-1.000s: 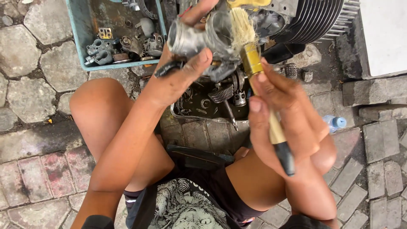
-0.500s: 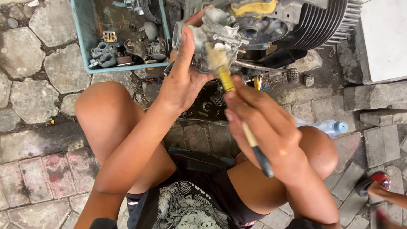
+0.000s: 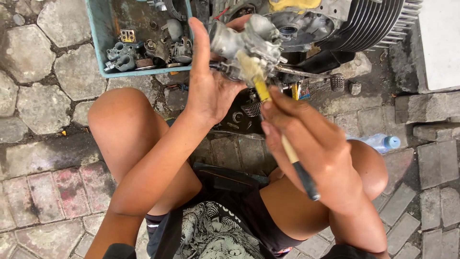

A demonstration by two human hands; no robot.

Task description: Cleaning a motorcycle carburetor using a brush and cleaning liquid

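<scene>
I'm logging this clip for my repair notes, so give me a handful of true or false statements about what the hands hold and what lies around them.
1. The left hand holds a grey metal carburettor. True.
2. The right hand holds a red-handled screwdriver. False: it holds a yellow-ferruled paintbrush with a dark handle end.
3. The brush bristles touch the carburettor. True.
4. The teal plastic tray holds only rags. False: small metal parts lie in it.
5. A clear plastic bottle with a blue cap lies on the paving by the right knee. True.
</scene>
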